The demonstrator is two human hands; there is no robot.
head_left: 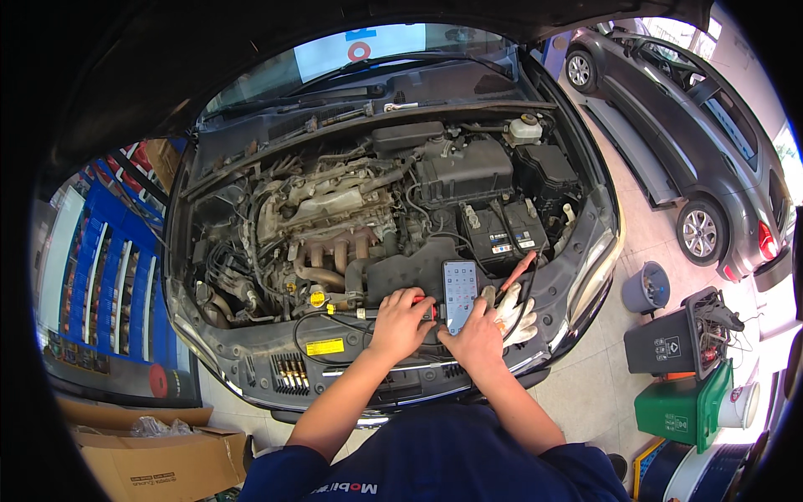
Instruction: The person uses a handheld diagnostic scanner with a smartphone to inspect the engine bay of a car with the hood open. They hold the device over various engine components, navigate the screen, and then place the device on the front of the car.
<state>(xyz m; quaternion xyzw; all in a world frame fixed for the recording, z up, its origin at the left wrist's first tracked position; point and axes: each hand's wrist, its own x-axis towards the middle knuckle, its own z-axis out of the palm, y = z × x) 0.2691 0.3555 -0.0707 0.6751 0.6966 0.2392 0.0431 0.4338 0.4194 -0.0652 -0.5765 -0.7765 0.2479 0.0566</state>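
Note:
My right hand (475, 339) grips the lower end of a phone (461, 293), its lit screen showing rows of small icons. Beside it, my left hand (402, 325) is closed around a small red-and-black thing (428, 311), mostly hidden by the fingers. A black cable (298, 336) loops over the car's front panel near that hand. White work gloves (520, 325) lie just right of my right hand. Above them rests a red-handled tool (519, 271), its kind unclear. Several spark plugs (291, 373) stand in a row at the panel's front left.
Beyond my hands is the open engine bay, with the engine (326, 209) and battery (502, 227). The raised hood hangs overhead. A ratchet (400, 107) lies near the windshield. Bins (682, 410) and a grey car (682, 125) stand right; a cardboard box (163, 460) sits lower left.

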